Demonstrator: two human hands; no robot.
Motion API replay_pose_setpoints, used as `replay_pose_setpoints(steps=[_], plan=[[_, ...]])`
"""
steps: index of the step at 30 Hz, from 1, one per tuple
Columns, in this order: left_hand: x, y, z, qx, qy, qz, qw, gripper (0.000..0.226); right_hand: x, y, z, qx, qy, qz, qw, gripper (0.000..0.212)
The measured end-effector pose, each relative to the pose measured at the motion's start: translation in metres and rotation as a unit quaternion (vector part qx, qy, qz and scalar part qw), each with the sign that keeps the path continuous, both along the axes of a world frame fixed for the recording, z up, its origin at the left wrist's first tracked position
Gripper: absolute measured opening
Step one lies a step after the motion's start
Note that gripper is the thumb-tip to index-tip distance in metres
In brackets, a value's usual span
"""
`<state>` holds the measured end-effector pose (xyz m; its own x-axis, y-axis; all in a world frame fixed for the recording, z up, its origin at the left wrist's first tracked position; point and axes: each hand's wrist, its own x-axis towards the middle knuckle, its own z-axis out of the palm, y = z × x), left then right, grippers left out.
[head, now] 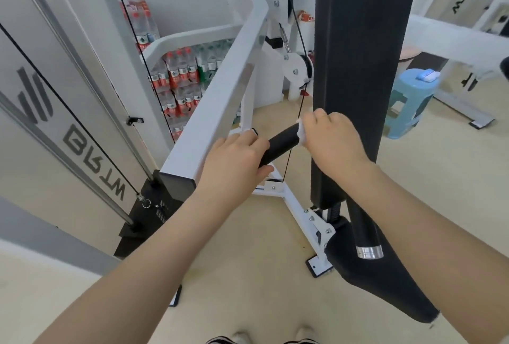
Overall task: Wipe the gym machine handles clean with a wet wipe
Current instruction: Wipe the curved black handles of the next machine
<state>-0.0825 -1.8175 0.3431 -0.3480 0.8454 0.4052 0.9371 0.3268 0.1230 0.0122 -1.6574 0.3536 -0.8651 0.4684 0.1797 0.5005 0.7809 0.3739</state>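
Observation:
A black foam handle (281,144) juts out from the white machine arm (220,90) at the middle of the view. My left hand (234,161) grips the handle's near end, fingers curled round it. My right hand (333,139) is wrapped round the handle's far end with a white wet wipe (301,130) bunched between palm and foam; only an edge of the wipe shows. A second black handle with a chrome cap (367,236) hangs lower right, untouched.
A tall black upright pad (358,68) stands just behind my right hand, with the black seat (380,283) below. Cables and a pulley (298,68) run behind. Packs of water bottles (179,76) sit at the back, a blue stool (410,101) on the right.

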Motion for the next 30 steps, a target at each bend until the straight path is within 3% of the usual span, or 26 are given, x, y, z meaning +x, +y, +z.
replay_pose_setpoints(steps=[3, 5, 7, 10, 13, 15, 17, 20, 22, 25, 28, 30], plan=[[0.0, 0.003, -0.001, 0.019, -0.003, 0.026, 0.999, 0.027, -0.022, -0.034, -0.008, 0.046, 0.017, 0.16, 0.986, 0.02], [0.001, -0.002, -0.002, 0.029, 0.018, 0.07, 0.997, 0.023, -0.023, -0.035, -0.011, 0.045, -0.01, 0.23, 0.972, 0.023], [0.003, -0.009, -0.003, 0.002, 0.034, 0.113, 0.993, 0.028, -0.02, -0.026, -0.01, 0.038, 0.026, 0.206, 0.977, 0.029], [0.006, -0.014, -0.003, -0.006, 0.029, 0.137, 0.99, 0.032, -0.024, -0.032, -0.016, 0.022, 0.05, 0.159, 0.986, 0.019], [0.009, -0.016, -0.004, 0.009, 0.02, 0.154, 0.988, 0.031, -0.032, -0.057, -0.02, 0.014, -0.009, 0.25, 0.968, 0.027], [0.01, -0.019, -0.003, 0.011, 0.01, 0.159, 0.987, 0.035, -0.031, -0.046, -0.011, -0.006, 0.007, 0.285, 0.959, 0.038], [0.012, -0.02, -0.002, 0.011, -0.004, 0.167, 0.986, 0.041, -0.023, -0.022, 0.0, -0.042, -0.023, 0.227, 0.973, 0.038], [0.018, -0.018, -0.002, 0.028, -0.007, 0.171, 0.985, 0.043, -0.01, 0.007, 0.009, -0.091, 0.032, 0.11, 0.989, 0.027], [0.024, -0.015, -0.002, 0.041, -0.007, 0.159, 0.986, 0.04, -0.009, 0.017, 0.015, -0.15, 0.021, 0.068, 0.986, 0.027], [0.035, -0.01, -0.001, 0.059, -0.03, 0.1, 0.993, 0.032, -0.001, 0.032, 0.031, -0.368, -0.013, 0.02, 0.93, 0.024], [0.049, -0.004, -0.004, 0.075, -0.126, 0.005, 0.989, 0.036, 0.03, 0.041, 0.032, -0.602, 0.078, -0.03, 0.794, 0.023], [0.06, 0.009, -0.01, 0.072, -0.161, -0.044, 0.983, 0.037, 0.05, 0.039, 0.018, -0.667, 0.139, -0.07, 0.729, 0.021]])
